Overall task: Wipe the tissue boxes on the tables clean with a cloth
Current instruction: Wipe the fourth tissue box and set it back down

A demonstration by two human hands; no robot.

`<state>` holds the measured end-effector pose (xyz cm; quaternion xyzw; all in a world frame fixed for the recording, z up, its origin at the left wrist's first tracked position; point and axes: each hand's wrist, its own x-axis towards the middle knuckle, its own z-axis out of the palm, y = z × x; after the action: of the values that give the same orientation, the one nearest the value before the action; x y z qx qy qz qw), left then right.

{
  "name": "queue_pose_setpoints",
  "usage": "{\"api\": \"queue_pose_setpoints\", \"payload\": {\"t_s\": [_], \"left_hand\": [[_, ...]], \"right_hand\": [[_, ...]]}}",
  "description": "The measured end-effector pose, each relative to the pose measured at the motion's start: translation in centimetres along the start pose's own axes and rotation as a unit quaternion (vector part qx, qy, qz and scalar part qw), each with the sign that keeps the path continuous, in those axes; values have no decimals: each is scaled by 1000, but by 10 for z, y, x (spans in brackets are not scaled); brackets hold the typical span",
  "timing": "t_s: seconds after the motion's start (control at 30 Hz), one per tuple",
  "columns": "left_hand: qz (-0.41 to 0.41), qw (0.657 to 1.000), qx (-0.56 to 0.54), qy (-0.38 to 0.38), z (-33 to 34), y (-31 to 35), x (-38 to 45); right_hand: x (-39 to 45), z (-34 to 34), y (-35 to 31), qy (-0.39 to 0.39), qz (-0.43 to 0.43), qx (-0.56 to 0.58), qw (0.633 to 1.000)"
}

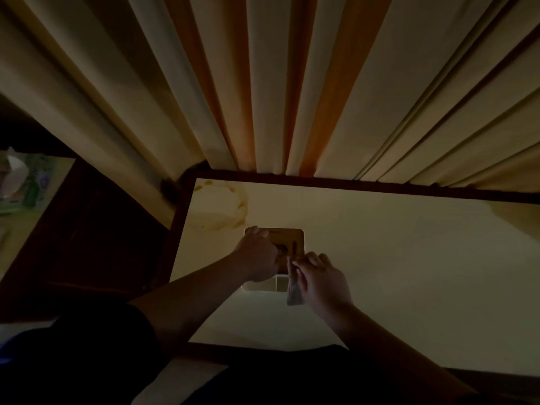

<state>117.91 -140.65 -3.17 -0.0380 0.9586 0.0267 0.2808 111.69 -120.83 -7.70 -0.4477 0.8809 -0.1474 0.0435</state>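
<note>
A square tissue box (293,242) with a tan top and a dark slot stands on the pale table (394,258), left of centre. My left hand (258,255) grips the box over its left side, fingers curled around the top edge. My right hand (321,277) is at the box's near right corner and pinches a small grey cloth (293,290), which hangs down against the box's front face. The light is dim.
Cream and orange curtains (277,83) hang right behind the table's dark far edge. A ring-shaped stain (230,206) marks the table's far left corner. On a second table at the far left stands a green patterned tissue box (26,182) with a tissue sticking out.
</note>
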Motion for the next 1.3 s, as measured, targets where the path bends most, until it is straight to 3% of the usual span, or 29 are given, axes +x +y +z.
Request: {"api": "queue_pose_setpoints", "payload": {"t_s": [0.07, 0.2, 0.3, 0.5, 0.73, 0.87, 1.1, 1.3], "left_hand": [[-13, 1000, 2, 22, 1, 4, 2], [-63, 983, -59, 163, 3, 6, 0], [-105, 963, -112, 221, 17, 9, -2], [-152, 960, -163, 171, 45, 14, 13], [-91, 935, -212, 270, 76, 1, 15], [-83, 925, -231, 290, 78, 2, 20], [-67, 908, -210, 356, 81, 0, 19], [-83, 915, -204, 337, 84, 1, 23]], "right_hand": [[1, 0, -1, -8, -9, -4, 1000], [6, -4, -1, -8, -20, -15, 1000], [8, -10, -8, 0, -21, -37, 999], [8, -13, -11, -17, -5, -42, 999], [29, -17, -17, -109, 19, -113, 987], [61, -26, -16, -139, 55, -89, 985], [105, -26, -8, -99, 65, -78, 990], [55, -17, -9, -101, 24, -80, 991]]}}
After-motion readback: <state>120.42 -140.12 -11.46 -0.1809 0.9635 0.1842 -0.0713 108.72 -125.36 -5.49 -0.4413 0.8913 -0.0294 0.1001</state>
